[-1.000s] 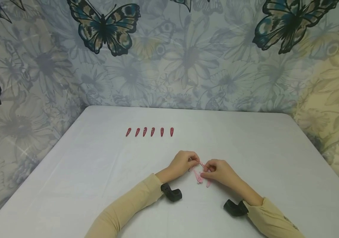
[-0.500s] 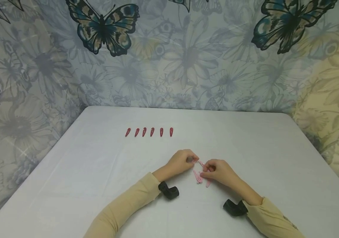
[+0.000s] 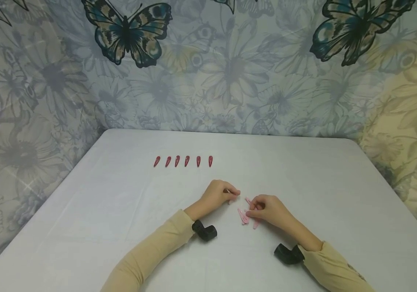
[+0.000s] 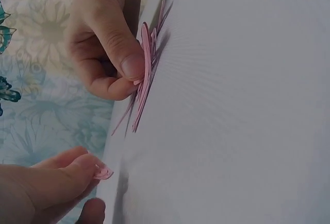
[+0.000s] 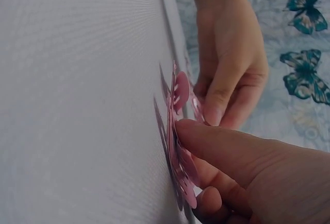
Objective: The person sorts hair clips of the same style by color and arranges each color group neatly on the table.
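Note:
My left hand (image 3: 216, 194) pinches a pink snap hair clip (image 4: 103, 171) between thumb and fingers, just above the white table. Most of that clip is hidden by the fingertips. To its right, my right hand (image 3: 271, 211) is at a small loose pile of pink hair clips (image 3: 243, 217), its thumb and fingers pinching one pink clip (image 4: 146, 54). Several pink clips (image 5: 186, 177) lie overlapping under and beside the right fingers. At the back left, several red hair clips (image 3: 187, 161) lie in a spaced row, roughly parallel.
A white cloth-covered table (image 3: 84, 211) spreads under both hands. Behind it hangs a butterfly-and-flower patterned backdrop (image 3: 230, 81). Black wrist camera mounts (image 3: 205, 232) stick out from both sleeves.
My left hand has drawn away from the pile, to the left and slightly back, with a pink hair clip in its fingers. The right hand has stayed at the pile.

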`<act>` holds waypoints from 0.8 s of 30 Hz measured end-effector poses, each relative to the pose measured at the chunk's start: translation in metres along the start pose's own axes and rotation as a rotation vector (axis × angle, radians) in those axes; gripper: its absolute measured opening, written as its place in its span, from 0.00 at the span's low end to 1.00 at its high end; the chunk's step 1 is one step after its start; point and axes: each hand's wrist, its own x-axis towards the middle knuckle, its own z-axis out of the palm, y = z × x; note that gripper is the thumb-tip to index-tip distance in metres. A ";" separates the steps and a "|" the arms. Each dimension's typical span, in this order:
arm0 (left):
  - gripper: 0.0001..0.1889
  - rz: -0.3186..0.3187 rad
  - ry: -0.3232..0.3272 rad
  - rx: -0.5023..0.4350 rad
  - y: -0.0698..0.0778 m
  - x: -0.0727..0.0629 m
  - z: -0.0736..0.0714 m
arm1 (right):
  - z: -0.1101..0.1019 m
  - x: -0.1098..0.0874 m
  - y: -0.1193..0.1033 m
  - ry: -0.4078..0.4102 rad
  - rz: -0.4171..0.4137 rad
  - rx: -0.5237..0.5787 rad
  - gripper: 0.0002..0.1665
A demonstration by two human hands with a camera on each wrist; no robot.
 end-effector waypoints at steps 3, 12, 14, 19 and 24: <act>0.07 -0.006 0.002 0.030 -0.003 -0.001 -0.003 | 0.001 0.002 0.000 -0.004 -0.006 0.000 0.13; 0.07 -0.055 0.002 0.111 -0.022 -0.014 -0.029 | 0.003 0.001 -0.001 0.000 0.008 -0.003 0.12; 0.08 -0.074 0.012 0.108 -0.029 -0.018 -0.040 | 0.003 0.001 -0.002 -0.003 0.015 -0.001 0.12; 0.12 -0.141 0.059 0.109 -0.048 -0.032 -0.068 | 0.001 0.000 -0.001 -0.004 0.017 -0.009 0.12; 0.11 -0.220 0.069 0.122 -0.067 -0.045 -0.097 | 0.000 0.001 0.000 0.004 0.004 -0.029 0.12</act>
